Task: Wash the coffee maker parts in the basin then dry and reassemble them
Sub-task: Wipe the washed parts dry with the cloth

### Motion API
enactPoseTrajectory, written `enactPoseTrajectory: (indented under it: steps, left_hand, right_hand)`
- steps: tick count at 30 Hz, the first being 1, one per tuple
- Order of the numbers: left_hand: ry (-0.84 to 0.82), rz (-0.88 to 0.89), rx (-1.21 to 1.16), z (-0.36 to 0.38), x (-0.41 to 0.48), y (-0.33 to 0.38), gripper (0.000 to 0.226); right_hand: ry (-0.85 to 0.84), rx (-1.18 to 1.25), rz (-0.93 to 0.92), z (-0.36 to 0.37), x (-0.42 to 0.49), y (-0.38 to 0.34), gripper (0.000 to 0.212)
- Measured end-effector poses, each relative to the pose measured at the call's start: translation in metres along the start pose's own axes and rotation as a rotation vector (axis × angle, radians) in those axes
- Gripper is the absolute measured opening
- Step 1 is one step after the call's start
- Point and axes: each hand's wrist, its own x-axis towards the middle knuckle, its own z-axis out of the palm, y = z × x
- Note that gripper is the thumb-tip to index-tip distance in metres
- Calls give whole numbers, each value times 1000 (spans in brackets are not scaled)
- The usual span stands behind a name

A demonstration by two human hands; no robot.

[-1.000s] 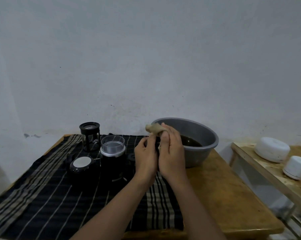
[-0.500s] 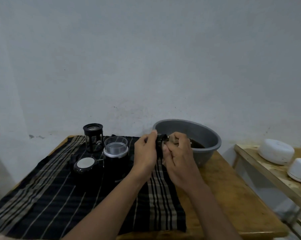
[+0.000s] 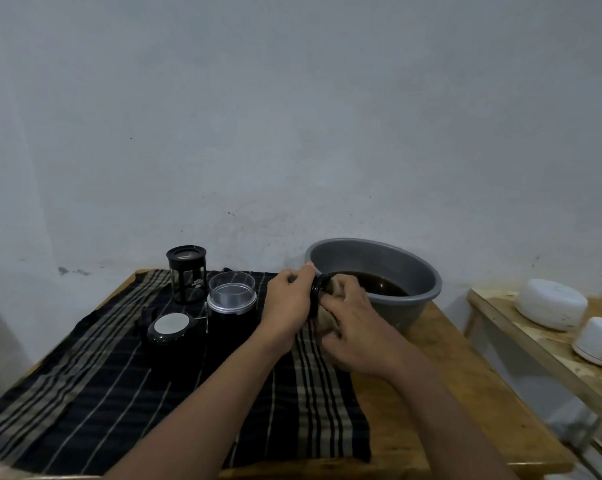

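My left hand (image 3: pixel 287 299) grips a small black round coffee maker part (image 3: pixel 317 285) just in front of the grey basin (image 3: pixel 427 275), which holds dark water. My right hand (image 3: pixel 356 327) grips a beige cloth (image 3: pixel 327 318) pressed against that part; most of the cloth is hidden under my fingers. On the black striped towel (image 3: pixel 119 393) stand a black glass beaker in its frame (image 3: pixel 187 273), a black body with a clear lid (image 3: pixel 232 313) and a black lid with a white centre (image 3: pixel 169 327).
The wooden table (image 3: pixel 448 393) has bare wood to the right of the towel and in front of the basin. A second wooden bench (image 3: pixel 535 344) at the right carries two white round containers (image 3: pixel 550 304). A plain wall stands close behind.
Both hands have come down from above the basin rim to in front of it. The cloth, earlier bunched above my fingers, now sits under my right hand against the black part.
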Motion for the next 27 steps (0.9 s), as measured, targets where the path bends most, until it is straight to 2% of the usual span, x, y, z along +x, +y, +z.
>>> enactPoseTrajectory:
  steps: [2, 3, 5, 7, 9, 12, 15, 17, 19, 23, 25, 27]
  left_hand:
    - [-78, -84, 21, -5, 2, 2, 59]
    - [-105, -95, 43, -7, 3, 3, 56]
    - [-109, -41, 167, -10, 4, 9, 41]
    - [-63, 63, 307, -10, 5, 12, 36]
    - [-42, 162, 338, -6, 2, 13, 32]
    - [-25, 331, 259, -3, -8, 6, 22]
    - [-20, 524, 165, -8, -11, -10, 10]
    - [-27, 553, 151, -8, -10, -13, 10]
    - [-10, 507, 168, -7, -9, -10, 11]
    - [-12, 282, 121, -2, -8, -4, 27]
    - [-8, 358, 123, 1, -8, 2, 26]
    - [7, 470, 102, -1, -9, 6, 22]
  right_hand:
    - [105, -312, -58, 0, 2, -2, 39]
    - [140, -397, -69, 2, 2, -2, 38]
    - [137, -413, -45, 6, 2, -4, 38]
    - [85, -195, 35, 7, 4, -8, 31]
    - [61, 199, 132, -4, 4, -16, 10]
    - [7, 693, 187, -23, 3, -20, 26]
    - [-60, 940, 218, -18, -2, -23, 23]
    - [-19, 1173, 269, -7, -2, -23, 35]
    - [1, 1300, 307, -1, 0, -20, 39]
    - [4, 1267, 292, -1, 1, -16, 43]
    - [5, 1527, 252, 3, 0, -18, 39]
    - [17, 1603, 241, 4, 2, -18, 36]
